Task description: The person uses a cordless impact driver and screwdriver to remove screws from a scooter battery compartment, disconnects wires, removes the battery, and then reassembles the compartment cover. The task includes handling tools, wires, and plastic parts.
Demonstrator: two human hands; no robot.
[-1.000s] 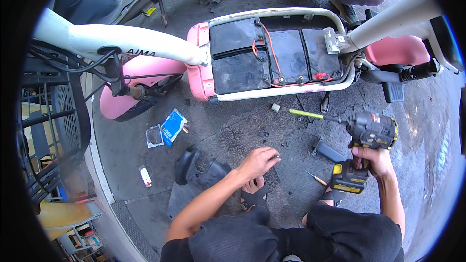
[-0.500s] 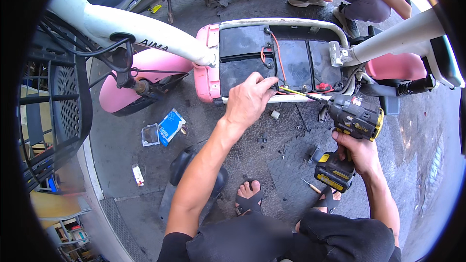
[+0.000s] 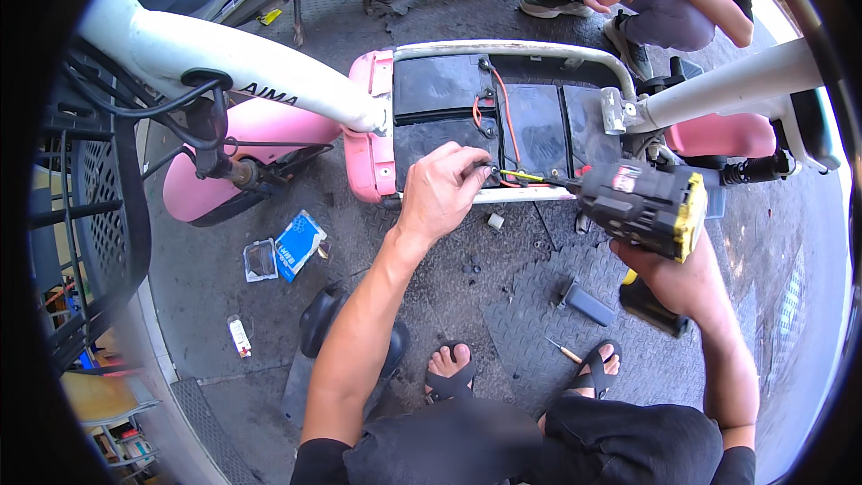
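My right hand point(image 3: 672, 274) is wrapped round the grip of a black and yellow cordless drill point(image 3: 639, 205), held level. Its long yellow bit point(image 3: 523, 177) points left, and the tip reaches the fingertips of my left hand point(image 3: 438, 189). The left thumb and forefinger are pinched at the near edge of a black battery point(image 3: 446, 145); whatever small thing they hold is too hidden to name. Several such batteries fill the open floor tray of a white and pink electric scooter point(image 3: 370, 181). A red wire point(image 3: 508, 117) runs across them.
A person point(image 3: 660, 0) crouches at the far right, hands together. Below the scooter lie a blue packet point(image 3: 301, 242), a clear plastic box point(image 3: 261, 260), a small white block point(image 3: 496, 221), a dark grey box point(image 3: 588, 303) and a screwdriver point(image 3: 566, 350). A black basket point(image 3: 108, 189) stands at the left.
The drill has tilted and come nearer to the left hand, with its battery pack swung right. My left hand still pinches at the bit's tip. The whole view has shifted slightly.
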